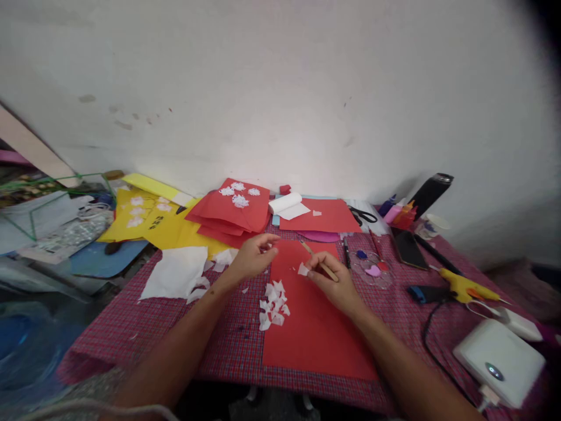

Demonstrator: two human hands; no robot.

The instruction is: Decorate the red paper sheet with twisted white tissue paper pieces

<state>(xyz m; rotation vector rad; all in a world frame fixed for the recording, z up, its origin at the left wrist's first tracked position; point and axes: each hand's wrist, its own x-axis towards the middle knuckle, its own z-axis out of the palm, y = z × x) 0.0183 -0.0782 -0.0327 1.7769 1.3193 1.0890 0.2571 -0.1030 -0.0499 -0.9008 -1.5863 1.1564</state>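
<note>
My right hand point(333, 282) is over the red sheet point(318, 333), with a flat wooden stick point(328, 271) held in its fingers. A small white paper piece point(302, 269) is pinched at its fingertips. To the left, my left hand point(255, 257) hovers near the sheet's upper left edge, fingers bent and apart from the thumb, with nothing visible between them. A loose pile of torn white paper pieces point(275, 303) lies on the sheet's left edge. Beside my left forearm is a larger white paper sheet point(175, 273) with scraps around it.
Red cards with white paper flowers point(240, 201) and yellow decorated sheets point(135, 213) lie behind. At right are a plastic palette point(373, 270), a phone point(409, 248), a yellow glue gun point(467, 286), its cable, a white box point(499, 359) and a black flask point(432, 193). A wall stands behind.
</note>
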